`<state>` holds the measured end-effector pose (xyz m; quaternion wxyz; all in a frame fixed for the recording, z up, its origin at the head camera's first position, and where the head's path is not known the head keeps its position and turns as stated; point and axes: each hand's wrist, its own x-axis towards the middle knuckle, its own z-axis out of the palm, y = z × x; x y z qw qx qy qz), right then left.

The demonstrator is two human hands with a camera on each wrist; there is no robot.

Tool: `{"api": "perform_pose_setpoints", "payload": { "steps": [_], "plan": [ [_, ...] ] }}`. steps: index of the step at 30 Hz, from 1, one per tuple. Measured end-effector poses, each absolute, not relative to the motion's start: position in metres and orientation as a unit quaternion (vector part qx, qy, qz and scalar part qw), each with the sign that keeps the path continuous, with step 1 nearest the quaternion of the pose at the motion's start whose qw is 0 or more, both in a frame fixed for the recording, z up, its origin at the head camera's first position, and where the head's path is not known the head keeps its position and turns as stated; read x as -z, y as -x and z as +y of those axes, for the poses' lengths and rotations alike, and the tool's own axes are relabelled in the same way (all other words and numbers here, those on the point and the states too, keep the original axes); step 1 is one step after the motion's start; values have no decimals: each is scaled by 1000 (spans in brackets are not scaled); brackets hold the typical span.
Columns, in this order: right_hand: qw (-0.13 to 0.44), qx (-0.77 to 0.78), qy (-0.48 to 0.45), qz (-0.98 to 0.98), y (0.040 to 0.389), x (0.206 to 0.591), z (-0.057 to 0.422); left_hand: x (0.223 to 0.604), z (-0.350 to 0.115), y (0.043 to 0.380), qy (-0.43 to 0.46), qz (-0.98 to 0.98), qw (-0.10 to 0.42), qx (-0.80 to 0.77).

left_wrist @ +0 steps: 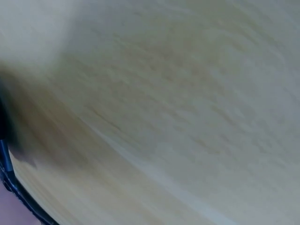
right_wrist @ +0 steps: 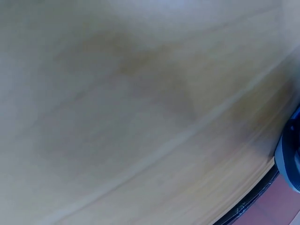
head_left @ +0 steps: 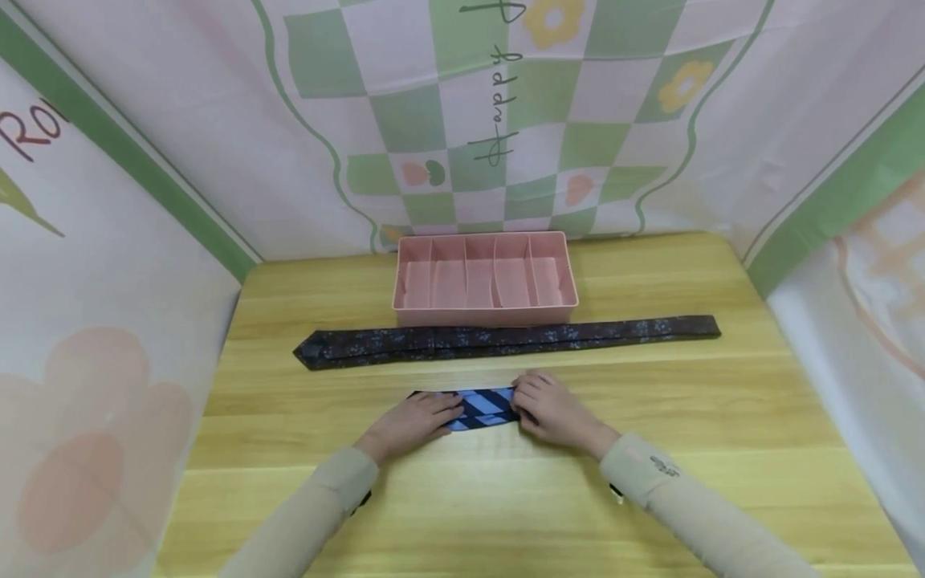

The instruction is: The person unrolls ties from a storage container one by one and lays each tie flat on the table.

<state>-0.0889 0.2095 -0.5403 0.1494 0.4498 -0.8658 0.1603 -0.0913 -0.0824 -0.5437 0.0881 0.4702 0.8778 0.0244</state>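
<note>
A blue and navy striped necktie (head_left: 482,406), folded short, lies on the table in the head view. My left hand (head_left: 415,417) rests on its left part with fingers stretched over the cloth, covering most of that end. At the other end, my right hand (head_left: 552,409) pinches the tie's edge between curled fingers and thumb. Just beyond both hands, a dark necktie with small blue flowers (head_left: 506,340) is laid out lengthwise, its pointed tip to the left. Both wrist views show mostly blurred wood tabletop, with neither tie in sight.
Behind the dark tie stands a pink box (head_left: 484,315) with several narrow compartments, near the back of the wooden table (head_left: 462,506). Printed cloth (head_left: 470,120) hangs behind the table, with more cloth at both sides.
</note>
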Motion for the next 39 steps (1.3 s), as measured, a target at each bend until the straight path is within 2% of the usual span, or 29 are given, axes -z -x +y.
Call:
{"api": "perform_pose_setpoints", "payload": {
  "steps": [8,12,17,21,28,36,39],
  "plan": [
    [128,-143,-466,-863,88,539,213,545,-91,93,-470,878,82,-31],
    [132,-143,-454,-869,89,539,217,545,-97,94,-456,884,96,-41],
    [149,-166,-400,-889,91,541,223,544,-103,95,-434,891,112,-65],
    [156,-171,-347,-909,92,543,232,544,-105,95,-436,893,96,-62],
    [139,-175,-288,-931,91,540,247,541,-105,93,-417,901,100,-57],
    [169,-161,-264,-936,94,541,249,540,-85,94,-411,910,31,-45],
    [164,-151,-258,-940,94,542,249,544,-81,94,-413,910,26,-32]
  ]
}}
